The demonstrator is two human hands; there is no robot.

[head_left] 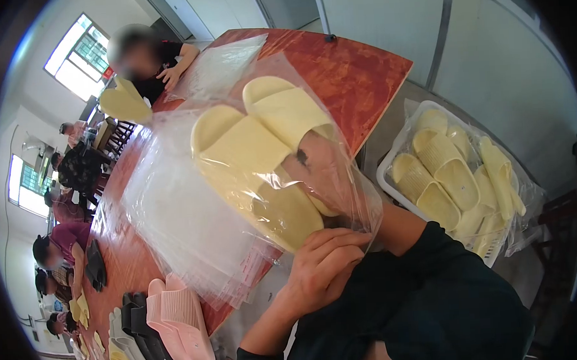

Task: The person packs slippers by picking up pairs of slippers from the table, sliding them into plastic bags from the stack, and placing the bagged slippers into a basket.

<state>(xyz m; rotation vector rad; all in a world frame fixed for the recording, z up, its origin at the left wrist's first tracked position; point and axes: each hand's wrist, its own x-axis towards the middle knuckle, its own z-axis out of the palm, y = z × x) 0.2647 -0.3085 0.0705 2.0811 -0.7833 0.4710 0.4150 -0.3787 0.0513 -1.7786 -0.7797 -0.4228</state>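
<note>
A pair of pale yellow slippers point(235, 144) is inside a clear plastic bag point(360, 193), held up over the table's near edge. My right hand point(323, 169) reaches into the bag through its mouth and grips the slippers near their open ends. The bag's film covers the hand, and the slippers hide some of its fingers. At the mouth of the bag, my left hand point(321, 265) pinches the film's edge between thumb and fingers. Beneath the slippers lies a stack of flat clear bags point(180, 210).
A white basket point(386, 176) of yellow slippers stands at the right. Pink slippers point(179, 320), black slippers point(144, 334) and grey slippers point(129, 344) line the wooden table point(362, 87). Across it sits a person point(161, 63), with more yellow slippers point(125, 102) nearby. Several others work at the left.
</note>
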